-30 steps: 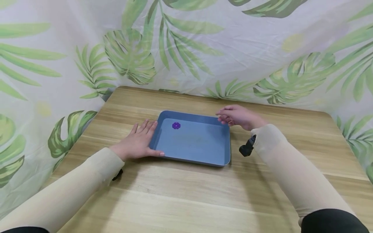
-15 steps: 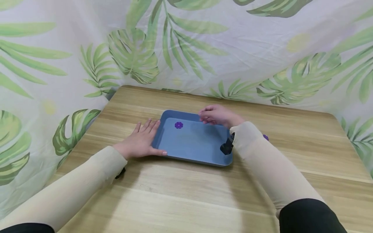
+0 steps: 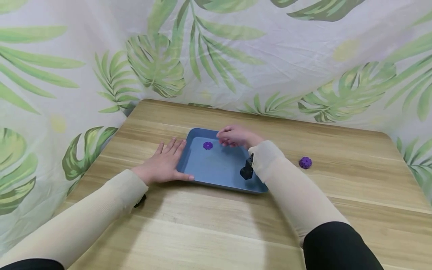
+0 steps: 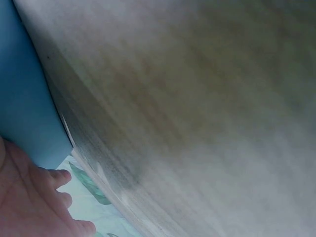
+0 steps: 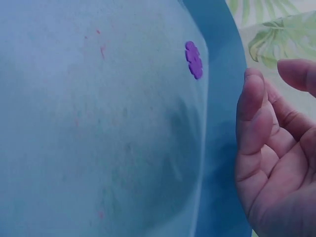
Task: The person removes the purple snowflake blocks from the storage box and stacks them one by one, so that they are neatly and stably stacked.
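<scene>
A flat purple flower-shaped disc [image 3: 207,145] lies in the blue tray [image 3: 212,168], close to its back left corner. My left hand [image 3: 162,163] rests spread along the tray's left side, thumb over the front rim. Over the tray's back part hovers my right hand [image 3: 236,135], just right of the disc. In the right wrist view, the right hand's [image 5: 281,148] fingers bend loosely and a gap separates thumb from forefinger; it holds nothing. The same disc [image 5: 194,60] is seen there, apart from the fingers.
A rounded purple cluster [image 3: 305,162], seemingly of notched discs, sits on the wooden table [image 3: 189,217] to the right of the tray. A leaf-patterned cloth [image 3: 236,56] hangs behind the table. Black wrist cameras [image 3: 247,170] are strapped at both cuffs.
My right hand has moved left from the tray's back right corner towards the disc. The purple cluster, hidden by the right arm before, is now uncovered. The left hand stays on the tray.
</scene>
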`<state>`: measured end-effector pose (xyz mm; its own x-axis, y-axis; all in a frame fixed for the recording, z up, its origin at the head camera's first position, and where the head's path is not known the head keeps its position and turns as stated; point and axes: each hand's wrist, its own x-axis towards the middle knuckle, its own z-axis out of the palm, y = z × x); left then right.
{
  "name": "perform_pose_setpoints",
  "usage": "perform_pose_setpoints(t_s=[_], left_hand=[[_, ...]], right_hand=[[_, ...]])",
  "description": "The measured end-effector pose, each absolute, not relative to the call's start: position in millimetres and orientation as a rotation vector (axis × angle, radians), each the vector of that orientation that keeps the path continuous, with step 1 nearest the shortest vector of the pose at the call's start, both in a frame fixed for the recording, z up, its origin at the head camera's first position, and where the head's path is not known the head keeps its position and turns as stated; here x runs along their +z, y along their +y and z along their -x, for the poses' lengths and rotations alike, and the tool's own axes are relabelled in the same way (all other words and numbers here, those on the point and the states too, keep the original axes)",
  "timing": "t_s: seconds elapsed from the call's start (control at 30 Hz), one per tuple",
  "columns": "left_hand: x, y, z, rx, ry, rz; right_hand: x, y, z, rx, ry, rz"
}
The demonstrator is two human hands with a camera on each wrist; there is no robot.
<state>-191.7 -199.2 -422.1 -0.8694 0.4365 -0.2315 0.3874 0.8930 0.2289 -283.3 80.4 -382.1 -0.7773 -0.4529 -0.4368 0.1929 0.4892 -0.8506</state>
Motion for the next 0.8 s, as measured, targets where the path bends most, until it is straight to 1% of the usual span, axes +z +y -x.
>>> perform_pose_setpoints(t_s=[0.23,0.5,0.8], left_hand=[[-423.6,-198.2,189.1,0.276,2.770,-0.607],[-422.4,-197.1,192.0,0.273,2.772,-0.615],[-421.7,-199.2,190.8,0.276,2.775,-0.599]], right_hand=[[-395.8,63.8,283.2,-1.264,2.137,0.240],[-408.8,53.3,285.1,-1.237,2.113,0.165],[-412.2,44.5,282.4,-1.106,2.237,0.229]])
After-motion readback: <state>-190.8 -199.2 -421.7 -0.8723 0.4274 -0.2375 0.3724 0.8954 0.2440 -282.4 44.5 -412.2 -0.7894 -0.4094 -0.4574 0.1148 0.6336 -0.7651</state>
